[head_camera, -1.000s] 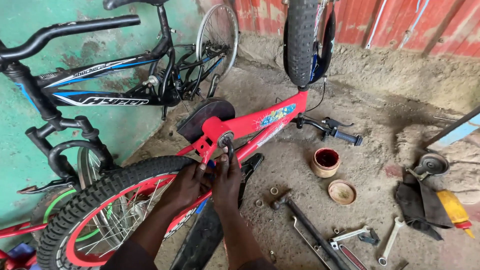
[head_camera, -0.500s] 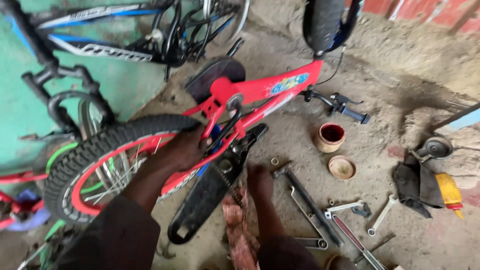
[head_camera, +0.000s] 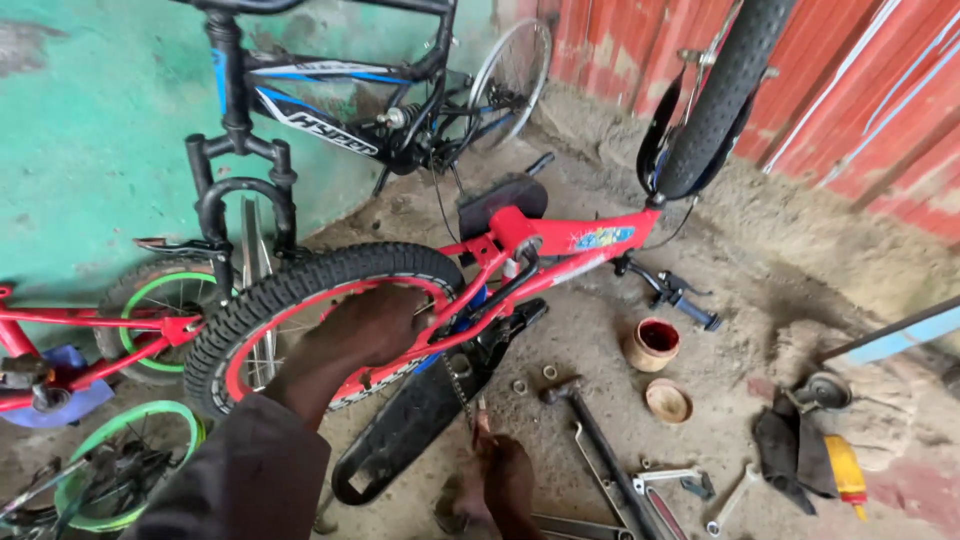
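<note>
- Gripping the red frame tube just inside the rear wheel (head_camera: 320, 300), the left hand (head_camera: 372, 325) is closed around the small red bicycle (head_camera: 560, 240), which is laid upside down on the dirt floor (head_camera: 600, 330).
- Below and to the right of that grip, the right hand (head_camera: 505, 480) is lowered near the floor; its grip is blurred, so whether it is wide or closed cannot be told.
- A black chain guard (head_camera: 415, 420) is seen hanging between the two hands.
- Right of the right hand, a hammer (head_camera: 590, 430) and spanners (head_camera: 680, 480) are scattered on the floor.
- Further right, an open red pot (head_camera: 652, 343) and a round lid (head_camera: 668, 401) are set near each other.
- Above the left hand's grip, a black bicycle (head_camera: 330, 110) is leaned at the green wall (head_camera: 90, 130).
</note>
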